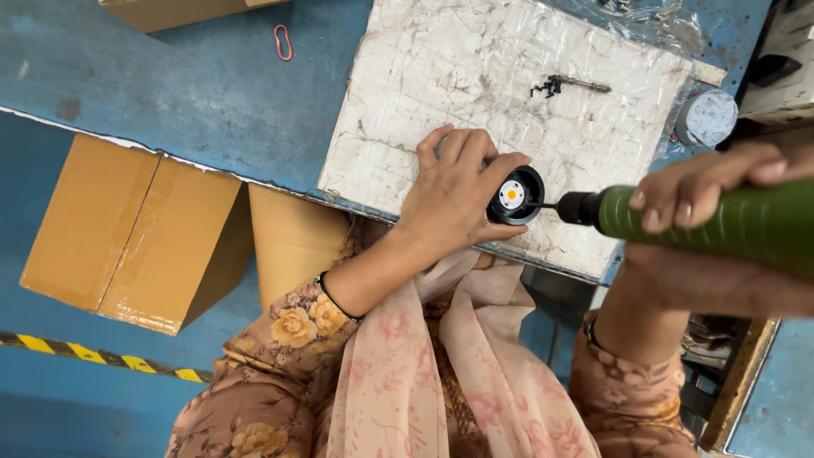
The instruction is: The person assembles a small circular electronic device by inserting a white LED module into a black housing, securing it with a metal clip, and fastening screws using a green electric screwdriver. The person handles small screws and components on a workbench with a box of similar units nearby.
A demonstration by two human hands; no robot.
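below, left hand (pixel 454 195) clamped on black round cup (pixel 516 196) with white-orange disc (pixel 511 195) inside, right hand (pixel 721 191) gripping green driver (pixel 721 222)

The green cylindrical power screwdriver (pixel 721 222) runs off the right edge; the tiny black screws (pixel 549 86) on the worktop are too small to count.
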